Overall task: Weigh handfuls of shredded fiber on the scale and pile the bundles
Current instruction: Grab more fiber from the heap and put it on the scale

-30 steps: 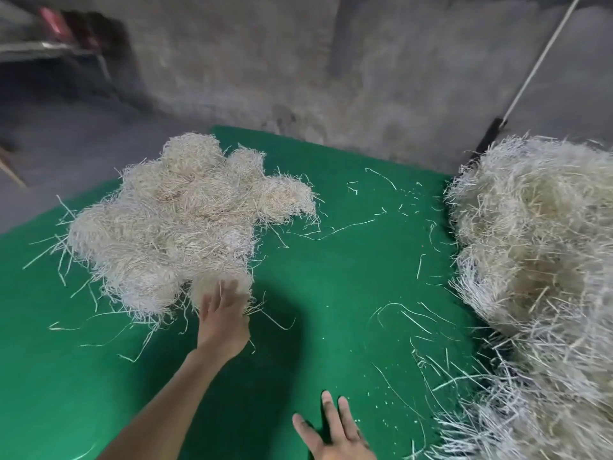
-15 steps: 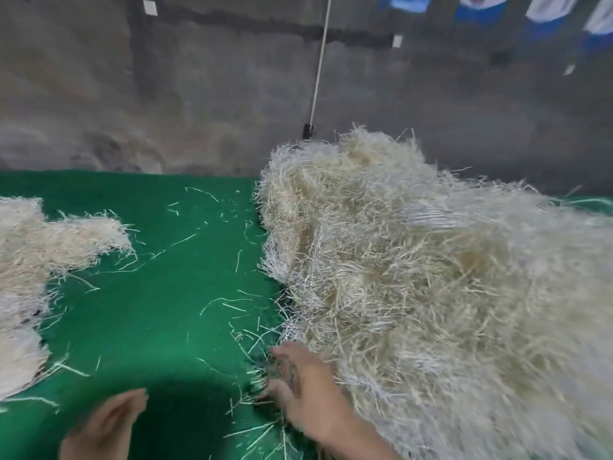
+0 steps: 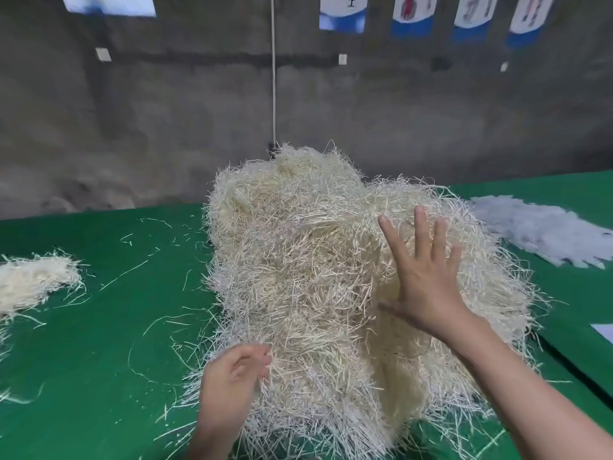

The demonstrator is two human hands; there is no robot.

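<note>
Within the last 1 second the view has swung from the pile of bundles (image 3: 33, 280) at the left of the green worktop (image 3: 99, 360) over to the big heap of shredded fiber (image 3: 298, 277) in the middle; the left hand (image 3: 232, 376), which was at that pile, has come across to the heap's near left edge, and the right hand (image 3: 428, 280), which lay flat on the worktop and then reached the heap's near edge, is now raised against its upper right side. This suggests 1 bundle has been set down and the next handful is about to be drawn; no scale shows in the view, so the weighing presumably follows.

The right hand is wide open, 4 fingers and thumb spread, its palm toward the fiber, either touching or just off the surface; it holds nothing. The left hand's fingers are curled in among the outer strands; motion blur hides whether they have actually closed on a tuft.

The heap sits well apart from the pile of bundles, with loose strands scattered between them; a paler shredded mass (image 3: 544, 234) lies beyond it at the right.
</note>
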